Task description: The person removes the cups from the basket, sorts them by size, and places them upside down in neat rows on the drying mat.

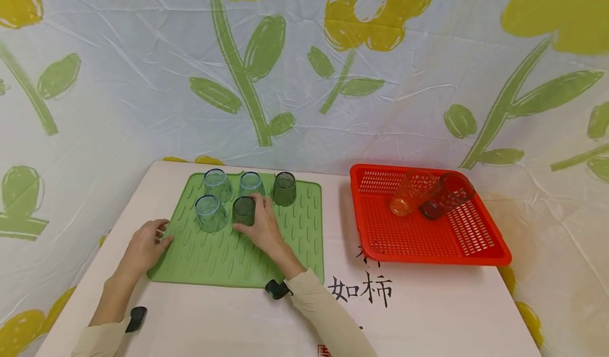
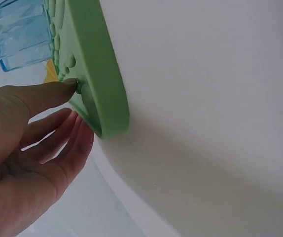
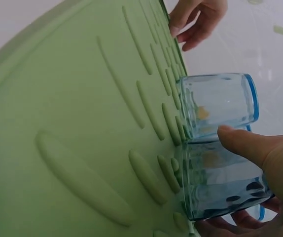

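Note:
My right hand [image 1: 260, 226] grips a dark grey glass [image 1: 243, 210] on the green drying mat [image 1: 247, 267], thumb on one side and fingers on the other. In the right wrist view this glass [image 3: 220, 182] stands close beside a light blue glass [image 3: 220, 103]. My left hand [image 1: 144, 245] pinches the mat's left edge. In the left wrist view, its thumb [image 2: 57, 93] lies over the mat's rim [image 2: 104, 74] and its fingers curl at the outer side. Other blue glasses [image 1: 211, 214] and a second dark grey glass [image 1: 284, 189] stand on the mat.
A red plastic basket [image 1: 409, 240] stands right of the mat, holding an orange-tinted glass [image 1: 413, 192] and a dark reddish glass [image 1: 447, 195], both tilted. Black characters [image 1: 361, 289] mark the white tabletop [image 1: 214, 314]. A flower-patterned cloth [image 1: 304, 135] hangs behind.

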{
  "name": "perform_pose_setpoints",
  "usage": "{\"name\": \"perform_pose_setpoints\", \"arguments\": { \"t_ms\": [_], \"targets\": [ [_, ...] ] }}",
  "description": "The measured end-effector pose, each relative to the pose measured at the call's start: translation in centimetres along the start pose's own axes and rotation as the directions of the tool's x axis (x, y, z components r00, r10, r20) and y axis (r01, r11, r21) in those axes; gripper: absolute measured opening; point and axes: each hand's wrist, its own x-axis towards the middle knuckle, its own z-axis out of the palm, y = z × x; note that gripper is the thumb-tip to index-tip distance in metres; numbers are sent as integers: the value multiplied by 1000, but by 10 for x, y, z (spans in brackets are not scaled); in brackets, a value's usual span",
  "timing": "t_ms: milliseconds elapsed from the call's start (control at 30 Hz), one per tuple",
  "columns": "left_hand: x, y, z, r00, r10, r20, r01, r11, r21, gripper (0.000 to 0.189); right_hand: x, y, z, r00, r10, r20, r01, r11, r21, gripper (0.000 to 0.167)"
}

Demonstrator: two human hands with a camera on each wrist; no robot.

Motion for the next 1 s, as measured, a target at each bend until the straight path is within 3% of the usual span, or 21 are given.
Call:
{"name": "perform_pose_setpoints", "arguments": {
  "t_ms": [333, 567, 800, 1000],
  "targets": [
    [-1, 5, 2, 1000, -16, 26, 16, 1000, 24, 39, -1, 3, -4, 999, -20, 31, 22, 998, -62, 82],
    [-2, 4, 0, 1000, -14, 20, 14, 1000, 24, 38, 1, 2, -8, 998, -30, 64, 40, 985, -166, 81],
    [-2, 5, 0, 999, -18, 39, 17, 1000, 8, 38, 4, -2, -9, 997, 34, 65, -25, 989, -144, 82],
    [-1, 4, -2, 998, -32, 48, 32, 999, 7, 38, 6, -5, -5, 998, 13, 67, 1, 978, -206, 79]
  ]
}}
